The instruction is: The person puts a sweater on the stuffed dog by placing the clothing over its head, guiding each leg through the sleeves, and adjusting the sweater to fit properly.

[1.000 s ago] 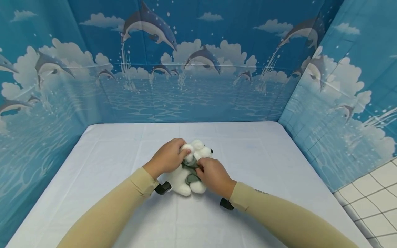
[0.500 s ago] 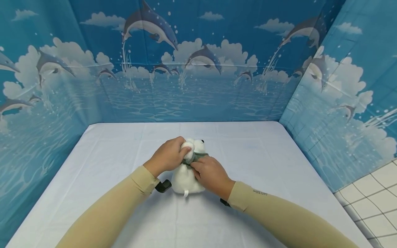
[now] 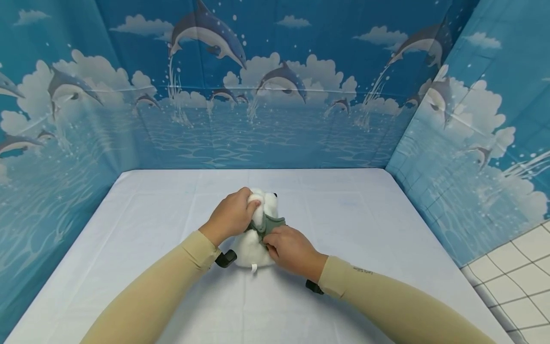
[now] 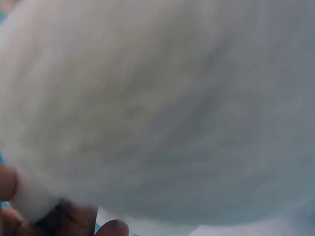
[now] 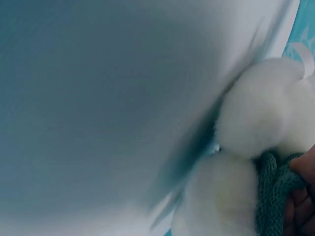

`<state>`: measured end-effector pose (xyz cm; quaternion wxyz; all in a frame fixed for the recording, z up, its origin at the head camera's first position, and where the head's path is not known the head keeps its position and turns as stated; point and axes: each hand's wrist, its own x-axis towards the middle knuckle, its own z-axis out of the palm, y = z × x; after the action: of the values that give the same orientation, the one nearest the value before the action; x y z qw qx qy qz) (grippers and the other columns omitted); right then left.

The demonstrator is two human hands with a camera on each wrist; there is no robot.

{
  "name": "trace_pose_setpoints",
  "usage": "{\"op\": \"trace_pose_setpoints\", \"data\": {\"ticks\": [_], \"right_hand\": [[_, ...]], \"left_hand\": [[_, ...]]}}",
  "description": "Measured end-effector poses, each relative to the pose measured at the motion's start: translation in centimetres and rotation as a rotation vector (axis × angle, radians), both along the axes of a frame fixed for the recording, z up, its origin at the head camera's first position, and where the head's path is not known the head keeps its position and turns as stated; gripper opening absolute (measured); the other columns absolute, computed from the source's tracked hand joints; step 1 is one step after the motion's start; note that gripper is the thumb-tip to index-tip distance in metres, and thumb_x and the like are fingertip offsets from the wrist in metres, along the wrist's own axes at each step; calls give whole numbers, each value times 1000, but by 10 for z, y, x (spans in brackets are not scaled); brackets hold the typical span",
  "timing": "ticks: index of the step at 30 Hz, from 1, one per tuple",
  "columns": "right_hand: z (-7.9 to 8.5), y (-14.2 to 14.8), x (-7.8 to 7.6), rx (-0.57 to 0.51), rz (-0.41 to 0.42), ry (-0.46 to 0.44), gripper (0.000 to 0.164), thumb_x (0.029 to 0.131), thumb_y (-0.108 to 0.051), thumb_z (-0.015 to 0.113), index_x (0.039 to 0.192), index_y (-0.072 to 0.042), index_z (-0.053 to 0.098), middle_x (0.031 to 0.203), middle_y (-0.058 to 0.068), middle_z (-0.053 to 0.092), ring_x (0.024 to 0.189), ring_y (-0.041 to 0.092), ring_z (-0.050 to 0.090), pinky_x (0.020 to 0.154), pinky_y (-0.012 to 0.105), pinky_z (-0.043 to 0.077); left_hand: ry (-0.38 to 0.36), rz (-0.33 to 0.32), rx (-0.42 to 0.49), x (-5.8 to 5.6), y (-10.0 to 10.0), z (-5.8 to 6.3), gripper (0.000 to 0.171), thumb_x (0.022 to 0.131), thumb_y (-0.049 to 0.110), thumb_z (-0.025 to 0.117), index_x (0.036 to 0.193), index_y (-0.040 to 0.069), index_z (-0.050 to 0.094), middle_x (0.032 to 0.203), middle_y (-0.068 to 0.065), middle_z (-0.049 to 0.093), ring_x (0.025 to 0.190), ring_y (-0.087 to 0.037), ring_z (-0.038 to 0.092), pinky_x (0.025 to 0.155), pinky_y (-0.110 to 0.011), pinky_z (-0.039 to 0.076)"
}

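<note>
A white plush toy (image 3: pixel 250 251) with a black nose sits at the middle of the table, its back and a small white tag turned toward me. My left hand (image 3: pixel 229 213) grips its head from the left, thumb across the ear. Round the neck runs a green knitted scarf (image 3: pixel 273 222). My right hand (image 3: pixel 294 251) pinches the scarf low at the toy's right side. In the right wrist view the scarf (image 5: pixel 275 196) is folded beside the right fingers (image 5: pixel 304 169). White fur (image 4: pixel 162 108) fills most of the left wrist view, with left fingertips at the bottom left.
A white cloth covers the table (image 3: pixel 343 200). Blue curtains (image 3: pixel 275 129) printed with dolphins stand behind it and along both sides. White tiles (image 3: pixel 515 272) show past the right edge. A black wrist camera (image 3: pixel 226 258) sits close beside the toy.
The toy has turned from facing right, paws toward me, to showing its back and tag. My right hand has shifted its hold on the scarf; my left hand stays on the head.
</note>
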<state>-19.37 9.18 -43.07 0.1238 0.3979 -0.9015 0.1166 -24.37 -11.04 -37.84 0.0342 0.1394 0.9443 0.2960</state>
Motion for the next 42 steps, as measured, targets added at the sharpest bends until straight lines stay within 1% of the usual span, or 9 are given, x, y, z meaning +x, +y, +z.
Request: {"op": "trace_pose_setpoints", "data": {"ticks": [6, 10, 19, 23, 27, 30, 32, 37, 42], "right_hand": [[4, 3, 2, -4, 41, -112, 10, 100, -10, 72, 106, -10, 80, 100, 1, 75, 89, 16, 69, 82, 30, 58], [5, 4, 0, -59, 8, -187, 10, 101, -12, 72, 107, -9, 78, 99, 1, 75, 88, 14, 68, 81, 30, 58], [-1, 1, 3, -18, 67, -150, 11, 98, -6, 71, 97, -13, 79, 91, -2, 75, 80, 10, 69, 74, 24, 56], [3, 6, 0, -37, 81, -257, 11, 101, -9, 70, 102, -12, 80, 95, -2, 75, 84, 7, 68, 77, 24, 56], [10, 13, -10, -205, 40, -357, 11, 102, -12, 69, 101, -11, 80, 91, -2, 76, 76, 4, 65, 71, 23, 56], [16, 16, -19, -394, -32, -299, 8, 101, -11, 72, 105, -9, 77, 94, 1, 73, 76, 9, 65, 70, 27, 57], [20, 16, -25, -445, -72, -244, 18, 100, -11, 73, 117, -7, 73, 106, 6, 71, 85, 17, 67, 74, 33, 59], [34, 9, -38, -285, -35, -220, 49, 102, -16, 73, 149, -11, 59, 140, 8, 63, 122, 26, 65, 93, 39, 59], [41, 6, -41, -200, -66, -328, 32, 103, -16, 70, 135, -11, 67, 126, 7, 69, 108, 20, 67, 88, 37, 57]], "left_hand": [[-3, -16, -48, 1, 0, -1, 31, 115, 36, 43, 114, 7, 53, 78, -9, 55, 62, -21, 54, 58, -33, 43], [3, -56, -67, 2, -1, 0, 30, 115, 36, 43, 116, 7, 52, 76, -8, 53, 62, -20, 51, 58, -33, 41], [20, -46, -92, 1, 1, -1, 29, 114, 36, 45, 115, 8, 54, 73, -6, 51, 60, -20, 49, 57, -32, 39], [6, -64, -63, 1, 1, -3, 32, 113, 38, 48, 124, 9, 56, 79, -5, 57, 65, -19, 54, 61, -33, 43], [-13, -112, -21, 1, 1, -3, 32, 111, 40, 54, 126, 11, 58, 84, -4, 60, 70, -18, 55, 65, -34, 45], [-37, -123, 9, 3, 1, -1, 33, 109, 43, 58, 123, 13, 59, 92, -4, 63, 72, -18, 57, 66, -34, 48], [-54, -116, 33, 3, 0, -1, 34, 107, 44, 61, 123, 15, 59, 101, -4, 67, 80, -17, 62, 69, -34, 51], [-116, -98, 130, 4, -4, -2, 38, 103, 44, 68, 129, 17, 60, 122, -2, 70, 107, -17, 69, 81, -35, 59], [-149, -121, 207, 7, -17, -10, 39, 104, 39, 68, 134, 16, 59, 132, -2, 65, 118, -20, 68, 92, -40, 60]]}}
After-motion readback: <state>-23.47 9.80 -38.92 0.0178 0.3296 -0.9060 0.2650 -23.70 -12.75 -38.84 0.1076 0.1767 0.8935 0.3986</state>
